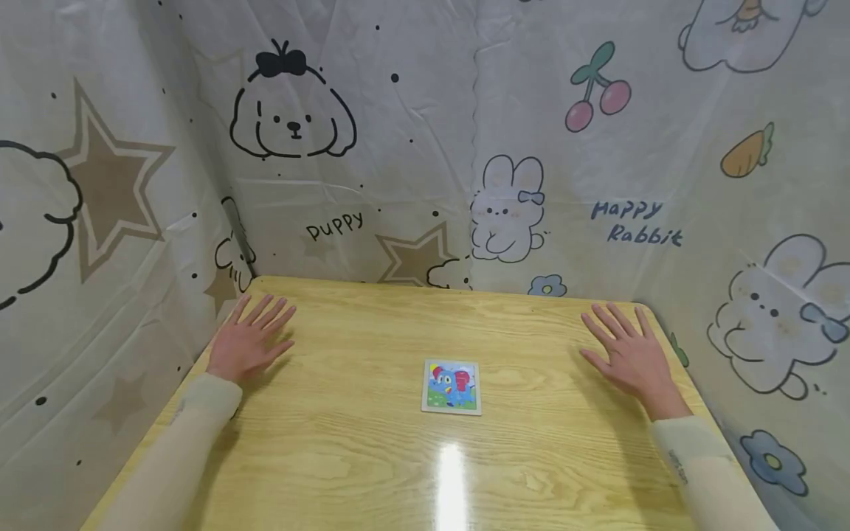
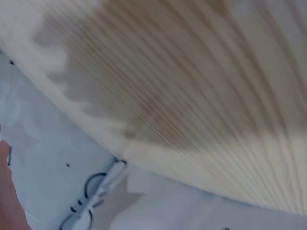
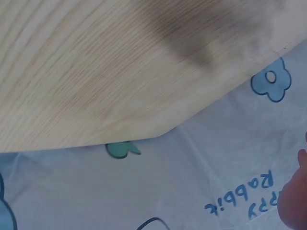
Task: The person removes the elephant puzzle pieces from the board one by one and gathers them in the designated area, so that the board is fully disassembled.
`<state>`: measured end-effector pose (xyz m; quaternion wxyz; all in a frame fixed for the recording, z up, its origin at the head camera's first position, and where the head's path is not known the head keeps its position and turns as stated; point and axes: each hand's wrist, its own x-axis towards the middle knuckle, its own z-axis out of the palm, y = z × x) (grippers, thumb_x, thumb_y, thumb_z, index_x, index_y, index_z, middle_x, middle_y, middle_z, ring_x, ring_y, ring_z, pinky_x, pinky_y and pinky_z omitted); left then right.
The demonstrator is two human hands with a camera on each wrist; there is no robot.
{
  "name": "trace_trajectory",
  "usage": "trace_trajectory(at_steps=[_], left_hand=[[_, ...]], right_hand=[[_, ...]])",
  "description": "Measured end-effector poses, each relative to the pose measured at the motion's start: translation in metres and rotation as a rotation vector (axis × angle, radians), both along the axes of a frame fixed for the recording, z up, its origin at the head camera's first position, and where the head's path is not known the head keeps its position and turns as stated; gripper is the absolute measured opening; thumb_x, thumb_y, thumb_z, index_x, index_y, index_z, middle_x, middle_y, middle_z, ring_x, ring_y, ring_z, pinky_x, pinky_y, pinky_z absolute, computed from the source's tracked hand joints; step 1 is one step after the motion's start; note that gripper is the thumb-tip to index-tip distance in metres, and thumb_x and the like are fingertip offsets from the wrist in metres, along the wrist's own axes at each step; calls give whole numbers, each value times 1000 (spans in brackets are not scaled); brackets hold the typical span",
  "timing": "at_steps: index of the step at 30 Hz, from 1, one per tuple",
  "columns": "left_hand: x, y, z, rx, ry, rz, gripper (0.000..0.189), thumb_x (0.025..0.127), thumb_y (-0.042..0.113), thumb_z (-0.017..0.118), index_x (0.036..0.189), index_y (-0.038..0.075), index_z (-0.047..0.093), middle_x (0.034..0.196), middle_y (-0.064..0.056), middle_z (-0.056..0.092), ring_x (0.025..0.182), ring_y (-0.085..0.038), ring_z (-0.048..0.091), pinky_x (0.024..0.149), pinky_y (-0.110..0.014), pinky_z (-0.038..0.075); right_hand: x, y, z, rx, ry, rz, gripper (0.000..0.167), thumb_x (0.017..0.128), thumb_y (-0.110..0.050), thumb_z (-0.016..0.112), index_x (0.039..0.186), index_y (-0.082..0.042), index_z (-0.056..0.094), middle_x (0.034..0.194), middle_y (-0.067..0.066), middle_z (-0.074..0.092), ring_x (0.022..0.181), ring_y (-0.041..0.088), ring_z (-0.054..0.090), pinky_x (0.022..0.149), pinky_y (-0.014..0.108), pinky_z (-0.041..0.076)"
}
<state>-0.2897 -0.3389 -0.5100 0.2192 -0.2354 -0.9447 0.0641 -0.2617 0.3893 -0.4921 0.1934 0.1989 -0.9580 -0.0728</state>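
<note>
A small square picture puzzle [image 1: 451,388] with a light frame lies flat near the middle of the wooden table. Its picture shows a blue elephant with a red ear above green ground. Over the table's left edge, my left hand [image 1: 244,343] is held with straight, spread fingers and nothing in it. My right hand [image 1: 631,358] has its fingers spread the same way near the right edge, also holding nothing. Both hands are well apart from the puzzle. Only a bit of the left hand [image 2: 10,201] shows in the left wrist view, and of the right hand [image 3: 293,199] in the right wrist view.
The wooden table [image 1: 345,457] has rounded far corners. A pale cloth curtain [image 1: 412,110] printed with animals, stars and fruit hangs close around its back and sides. A bright light reflection lies on the near part of the tabletop.
</note>
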Motion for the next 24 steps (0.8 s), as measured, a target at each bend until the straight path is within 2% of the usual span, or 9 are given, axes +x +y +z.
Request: trace_trajectory(at_steps=[4, 8, 12, 15, 20, 24], left_hand=[[2, 21, 2, 20, -44, 29, 70, 96, 48, 64, 156, 17, 47, 159, -10, 49, 151, -34, 39, 129, -54, 15], [3, 43, -2, 86, -93, 40, 68, 100, 47, 61, 159, 18, 43, 159, -10, 50, 150, -35, 40, 129, -56, 15], [6, 67, -7, 168, -181, 48, 65, 104, 46, 56, 161, 20, 39, 159, -9, 49, 148, -34, 41, 127, -58, 17], [9, 89, -9, 218, -266, 58, 65, 106, 46, 55, 163, 22, 35, 157, -8, 51, 144, -35, 45, 124, -59, 25], [18, 126, -11, 318, -386, 39, 61, 105, 40, 60, 159, 19, 42, 148, -13, 59, 136, -40, 53, 113, -65, 38], [26, 153, -11, 441, -485, -4, 53, 104, 35, 63, 151, 14, 53, 146, -16, 60, 137, -43, 53, 111, -69, 39]], right_hand=[[0, -17, 1, -47, -34, 9, 71, 99, -53, 60, 158, -16, 44, 164, 12, 41, 153, 36, 31, 128, 61, 9], [2, -41, 1, -149, -136, 31, 71, 101, -48, 61, 159, -15, 41, 162, 16, 42, 151, 40, 32, 125, 64, 18], [7, -68, 1, -296, -261, 64, 71, 102, -44, 63, 160, -12, 39, 162, 17, 41, 150, 43, 34, 122, 65, 23], [12, -87, 2, -380, -336, 82, 73, 101, -44, 65, 160, -10, 38, 163, 17, 40, 150, 44, 35, 121, 65, 27], [18, -115, 2, -473, -438, 114, 75, 100, -45, 66, 161, -11, 38, 163, 18, 39, 149, 45, 36, 117, 69, 32], [21, -133, -3, -525, -501, 144, 76, 99, -46, 67, 161, -13, 37, 164, 16, 39, 149, 45, 37, 117, 69, 34]])
